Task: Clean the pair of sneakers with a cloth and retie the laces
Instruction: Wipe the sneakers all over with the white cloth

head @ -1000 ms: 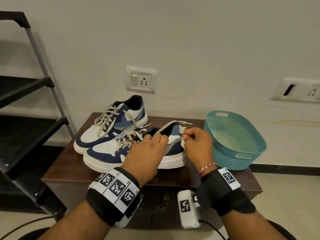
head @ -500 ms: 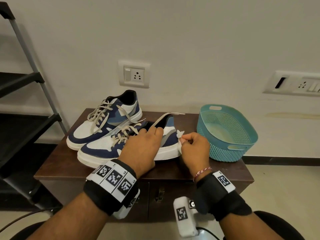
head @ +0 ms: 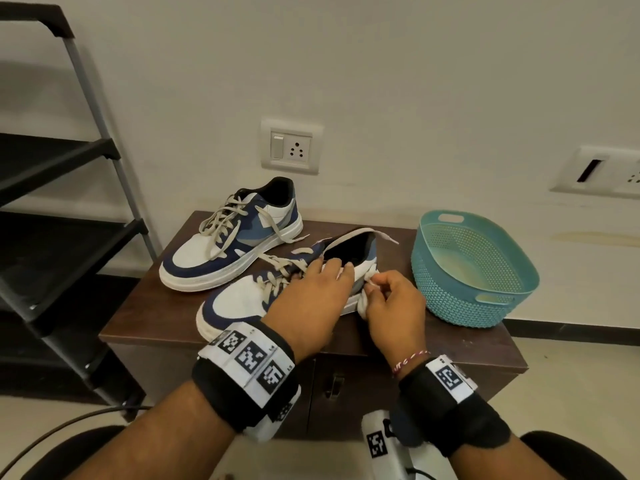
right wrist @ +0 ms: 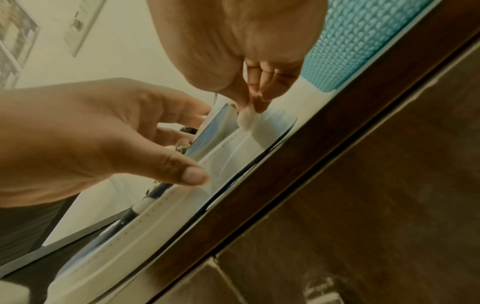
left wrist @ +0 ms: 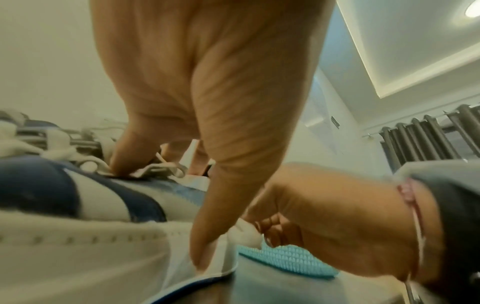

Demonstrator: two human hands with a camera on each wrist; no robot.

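Observation:
Two blue-and-white sneakers stand on a brown cabinet (head: 145, 306). The far sneaker (head: 228, 240) has loose laces. My left hand (head: 322, 285) grips the near sneaker (head: 235, 303): its fingers reach over the collar and its thumb (left wrist: 205, 253) presses the white sole (left wrist: 78, 257). My right hand (head: 381, 292) pinches a small white cloth (head: 363, 306) against the lower heel of that sneaker. The right wrist view shows the cloth (right wrist: 245, 121) between the fingertips, touching the heel sole (right wrist: 270, 127). One lace end (head: 388, 239) lies over the heel.
A teal perforated basket (head: 485, 306) stands at the right end of the cabinet, close to my right hand. A black shelf rack (head: 69, 237) stands to the left. The wall behind carries a socket plate (head: 291, 147). The cabinet's front edge (right wrist: 298, 174) is near my wrists.
My right hand has moved the cloth down from the top of the heel to the lower heel by the sole. My left hand has stayed on the near sneaker.

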